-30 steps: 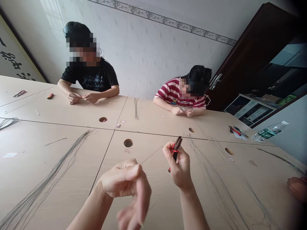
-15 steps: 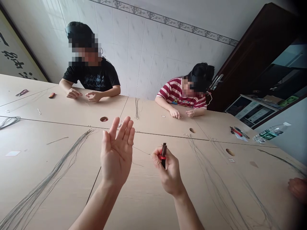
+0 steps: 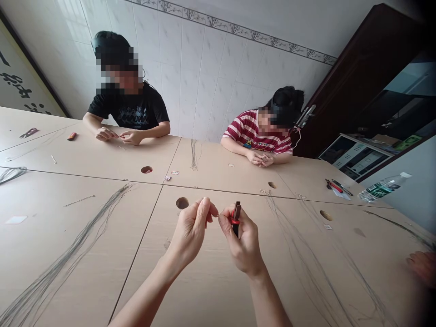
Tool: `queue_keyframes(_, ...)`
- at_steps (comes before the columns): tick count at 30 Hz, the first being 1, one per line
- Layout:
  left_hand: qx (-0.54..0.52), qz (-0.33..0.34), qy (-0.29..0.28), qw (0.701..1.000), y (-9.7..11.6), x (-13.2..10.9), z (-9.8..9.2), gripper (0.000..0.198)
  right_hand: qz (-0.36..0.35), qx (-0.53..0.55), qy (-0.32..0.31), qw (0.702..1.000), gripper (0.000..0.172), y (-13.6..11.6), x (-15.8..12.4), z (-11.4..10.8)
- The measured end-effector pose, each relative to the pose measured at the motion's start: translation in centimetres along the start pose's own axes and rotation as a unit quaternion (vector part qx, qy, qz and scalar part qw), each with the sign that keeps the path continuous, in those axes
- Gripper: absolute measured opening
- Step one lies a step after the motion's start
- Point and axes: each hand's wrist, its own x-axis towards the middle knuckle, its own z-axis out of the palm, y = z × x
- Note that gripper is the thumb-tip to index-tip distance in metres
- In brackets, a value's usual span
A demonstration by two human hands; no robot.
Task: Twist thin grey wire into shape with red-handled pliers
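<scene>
My right hand (image 3: 245, 243) is wrapped round a pair of pliers (image 3: 237, 210) with red-and-black handles, jaws pointing up. Its thumb and forefinger also pinch toward a thin wire (image 3: 217, 216). Beside it, on the left, my left hand (image 3: 191, 230) is closed, thumb pressed to its fingers at the other side of that wire. Only a short piece of the wire shows between the two sets of fingertips; the rest is hidden or too fine to follow. Both hands are held above the table (image 3: 190, 295).
A bundle of long grey wires (image 3: 78, 240) lies at left, more loose wires (image 3: 306, 245) at right. Table holes include one (image 3: 182, 203) by my left hand. Two people sit opposite. A water bottle (image 3: 384, 187) and tools (image 3: 335, 186) are at far right; another hand (image 3: 422, 268) shows at the right edge.
My left hand was spread with its palm up; it has turned, closed and moved right to meet my right fingertips. The right hand keeps the pliers, slightly shifted right.
</scene>
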Motion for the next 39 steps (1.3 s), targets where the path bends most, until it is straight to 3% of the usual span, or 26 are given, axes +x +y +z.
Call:
queue_keyframes(11, -0.024, -0.033, -0.068, 0.997, 0.43, -0.36, -0.44, 0.038, -0.014, -0.005, 0.019, 1.000, 0.021, -0.07, 0.08, -0.21)
queue_keyframes(22, -0.078, -0.125, -0.059, 0.987, 0.04, -0.07, -1.00, 0.017, -0.015, 0.001, 0.008, 1.000, 0.021, 0.34, 0.07, 0.10)
queue_keyframes(39, -0.078, -0.146, -0.050, 0.985, 0.50, 0.13, -0.75, 0.014, -0.019, -0.005, 0.014, 1.000, 0.020, 0.38, 0.15, 0.20)
